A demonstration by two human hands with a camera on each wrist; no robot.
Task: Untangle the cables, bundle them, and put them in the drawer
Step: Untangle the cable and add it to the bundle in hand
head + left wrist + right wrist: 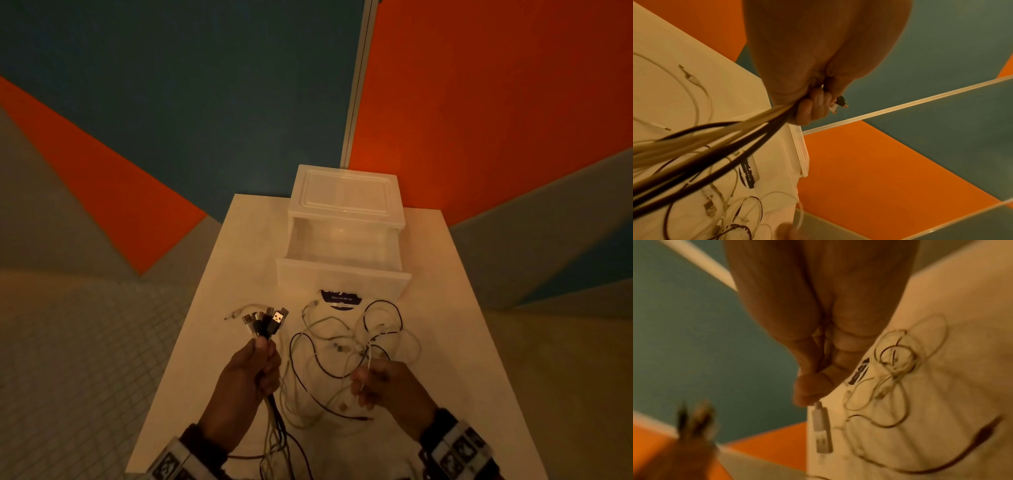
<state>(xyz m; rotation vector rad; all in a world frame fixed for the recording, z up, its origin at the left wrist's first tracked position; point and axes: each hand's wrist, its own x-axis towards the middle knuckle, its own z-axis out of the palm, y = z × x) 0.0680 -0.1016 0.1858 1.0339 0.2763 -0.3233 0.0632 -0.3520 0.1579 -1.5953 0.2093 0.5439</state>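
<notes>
My left hand point(263, 359) grips a bunch of black and white cables point(265, 322) just behind their plugs, which fan out above the fist; the cords trail down past my wrist point(715, 146). My right hand point(370, 380) pinches a white cable point(821, 426) close to its USB plug, which hangs below the fingers point(809, 392). Between the hands a tangle of thin black and white cables point(359, 339) lies looped on the white table point(445, 308). Behind it stands a translucent plastic drawer unit point(342, 192) with its drawer point(342, 277) pulled open and nothing visible inside.
The table is narrow, with tiled floor point(85, 342) on the left and floor on the right. Orange and teal wall panels point(171, 85) rise behind the drawer unit. A dark label point(340, 298) sits on the drawer front.
</notes>
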